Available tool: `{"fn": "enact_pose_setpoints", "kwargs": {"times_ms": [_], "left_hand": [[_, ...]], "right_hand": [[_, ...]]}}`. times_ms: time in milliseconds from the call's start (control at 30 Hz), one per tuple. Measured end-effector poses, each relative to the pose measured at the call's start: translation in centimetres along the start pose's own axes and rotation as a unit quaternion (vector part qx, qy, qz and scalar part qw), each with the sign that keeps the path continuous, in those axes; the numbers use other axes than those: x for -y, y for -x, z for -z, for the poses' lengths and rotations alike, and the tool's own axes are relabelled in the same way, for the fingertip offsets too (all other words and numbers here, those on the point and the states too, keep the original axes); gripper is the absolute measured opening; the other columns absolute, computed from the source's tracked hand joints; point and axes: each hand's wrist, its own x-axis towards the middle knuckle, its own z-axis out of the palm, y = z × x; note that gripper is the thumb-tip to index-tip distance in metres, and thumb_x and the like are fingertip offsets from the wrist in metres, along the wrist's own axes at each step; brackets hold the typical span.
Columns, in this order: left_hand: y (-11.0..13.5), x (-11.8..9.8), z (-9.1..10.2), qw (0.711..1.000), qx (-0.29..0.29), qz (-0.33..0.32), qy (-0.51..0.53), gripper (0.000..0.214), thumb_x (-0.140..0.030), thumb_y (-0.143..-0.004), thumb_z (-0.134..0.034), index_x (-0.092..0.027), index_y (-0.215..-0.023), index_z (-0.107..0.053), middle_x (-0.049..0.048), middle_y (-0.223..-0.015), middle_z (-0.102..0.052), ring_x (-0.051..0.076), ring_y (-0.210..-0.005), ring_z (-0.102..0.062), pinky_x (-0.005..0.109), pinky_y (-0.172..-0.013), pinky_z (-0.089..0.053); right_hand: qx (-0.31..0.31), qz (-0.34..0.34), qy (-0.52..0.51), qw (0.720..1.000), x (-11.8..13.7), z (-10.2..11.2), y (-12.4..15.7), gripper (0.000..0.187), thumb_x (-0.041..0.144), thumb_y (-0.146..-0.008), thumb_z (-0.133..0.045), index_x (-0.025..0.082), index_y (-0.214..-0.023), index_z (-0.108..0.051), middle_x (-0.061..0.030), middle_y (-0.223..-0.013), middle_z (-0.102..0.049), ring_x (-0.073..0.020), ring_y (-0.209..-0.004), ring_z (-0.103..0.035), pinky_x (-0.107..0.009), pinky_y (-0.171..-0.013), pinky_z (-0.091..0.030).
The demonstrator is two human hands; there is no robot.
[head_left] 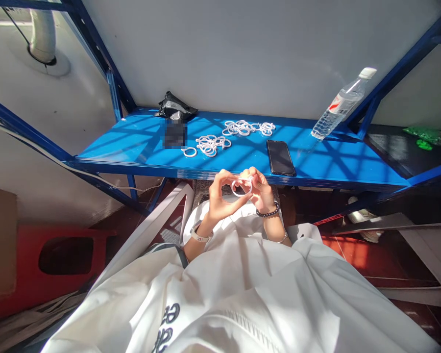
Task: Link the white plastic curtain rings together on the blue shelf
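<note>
Both my hands meet just below the front edge of the blue shelf point(132, 147), pinching one white plastic ring point(241, 188) between them. My left hand point(220, 196) grips the ring's left side with thumb and fingers closed; a white watch is on that wrist. My right hand point(261, 192) pinches the right side; a dark bead bracelet circles its wrist. On the shelf lie a loose pile of white rings point(210, 145), a single ring point(189, 152) to its left, and a second pile of rings point(248, 128) farther back.
A black phone point(281, 157) lies face up on the shelf right of the rings. A tilted water bottle point(341, 104) leans at the back right. A crumpled black bag point(174, 111) sits at the back left. A red stool point(55, 260) stands on the floor left.
</note>
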Motion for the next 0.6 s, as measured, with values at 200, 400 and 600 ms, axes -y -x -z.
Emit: {"fn": "enact_pose_setpoints", "kwargs": {"times_ms": [200,400,600], "left_hand": [[-0.09,-0.32,-0.17,1.0,0.009,0.002,0.0,0.041,-0.029,-0.077,-0.082,-0.021,-0.102,-0.05,-0.0005,-0.09,-0.055,0.011,-0.078,-0.06,0.023,-0.067,-0.053],[-0.33,-0.52,-0.07,0.999,0.001,0.029,-0.026,0.038,-0.028,-0.082,-0.077,-0.022,-0.109,-0.051,0.0071,-0.109,-0.059,0.018,-0.101,-0.063,0.024,-0.07,-0.055],[-0.57,-0.52,0.14,0.999,0.012,0.023,-0.037,0.039,-0.029,-0.084,-0.074,-0.023,-0.113,-0.05,0.0086,-0.116,-0.059,0.021,-0.112,-0.062,0.025,-0.073,-0.057]], "right_hand": [[0.008,-0.002,-0.018,1.0,0.0,-0.06,0.07,0.048,0.052,-0.064,-0.086,0.022,-0.067,-0.049,0.0049,-0.065,-0.044,-0.0114,-0.064,-0.045,-0.026,-0.064,-0.043],[-0.026,-0.007,0.002,1.0,-0.29,0.1,-0.08,0.043,0.057,-0.07,-0.08,0.023,-0.081,-0.056,0.0044,-0.071,-0.046,-0.011,-0.065,-0.048,-0.026,-0.063,-0.045],[-0.023,-0.024,-0.002,0.999,-0.16,0.18,0.1,0.042,0.055,-0.071,-0.08,0.024,-0.088,-0.057,0.0038,-0.073,-0.05,-0.0115,-0.069,-0.052,-0.024,-0.063,-0.046]]}}
